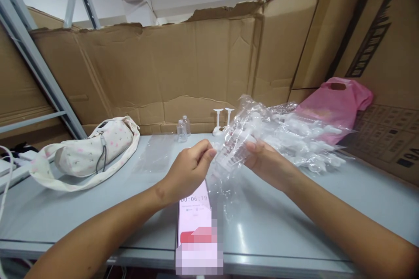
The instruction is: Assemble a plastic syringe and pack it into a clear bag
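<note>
Clear plastic bag [231,150] gripped by left hand [190,168] and right hand [266,163], just above a phone [194,213]

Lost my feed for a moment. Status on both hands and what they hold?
Left hand pinching clear plastic bag. Right hand grips same bag. Phone lying below on table.

A storeroom or warehouse: metal shelving [39,74], flattened cardboard boxes [170,69] around a grey worktable [278,226].
</note>
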`<action>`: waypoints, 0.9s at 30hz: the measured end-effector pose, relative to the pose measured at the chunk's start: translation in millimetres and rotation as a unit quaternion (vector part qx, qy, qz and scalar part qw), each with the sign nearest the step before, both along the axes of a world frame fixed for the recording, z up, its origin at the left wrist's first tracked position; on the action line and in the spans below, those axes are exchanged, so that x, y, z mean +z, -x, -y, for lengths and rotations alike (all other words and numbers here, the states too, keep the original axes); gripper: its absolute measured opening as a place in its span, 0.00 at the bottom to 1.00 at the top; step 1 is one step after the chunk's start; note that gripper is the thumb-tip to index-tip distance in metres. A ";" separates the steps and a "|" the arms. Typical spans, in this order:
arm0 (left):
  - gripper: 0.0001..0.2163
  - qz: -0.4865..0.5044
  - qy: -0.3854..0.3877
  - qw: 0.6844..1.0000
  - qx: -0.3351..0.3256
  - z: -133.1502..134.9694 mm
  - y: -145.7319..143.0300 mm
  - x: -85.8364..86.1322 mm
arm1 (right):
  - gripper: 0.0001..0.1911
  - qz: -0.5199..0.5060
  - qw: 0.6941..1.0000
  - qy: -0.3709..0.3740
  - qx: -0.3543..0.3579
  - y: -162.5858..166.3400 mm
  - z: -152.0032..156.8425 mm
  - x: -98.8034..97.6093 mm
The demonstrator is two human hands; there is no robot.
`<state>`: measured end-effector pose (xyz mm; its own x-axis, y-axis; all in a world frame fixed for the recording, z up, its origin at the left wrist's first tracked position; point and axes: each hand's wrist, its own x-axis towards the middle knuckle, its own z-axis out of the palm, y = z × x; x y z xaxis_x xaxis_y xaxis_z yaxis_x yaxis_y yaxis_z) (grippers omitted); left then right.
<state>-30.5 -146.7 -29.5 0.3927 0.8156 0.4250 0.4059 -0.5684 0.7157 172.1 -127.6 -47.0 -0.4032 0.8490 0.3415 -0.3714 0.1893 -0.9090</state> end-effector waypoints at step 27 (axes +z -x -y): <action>0.12 0.074 -0.119 0.990 -0.003 -0.1 -7.1 -5.6 | 0.26 0.068 0.997 -0.007 0.018 7.6 6.9 -10.1</action>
<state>-23.4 -146.5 -35.1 0.3164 0.6834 0.6579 0.3022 -0.7300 0.6130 164.5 -134.5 -57.1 -0.4773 0.8284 0.2932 -0.2508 0.1914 -0.9489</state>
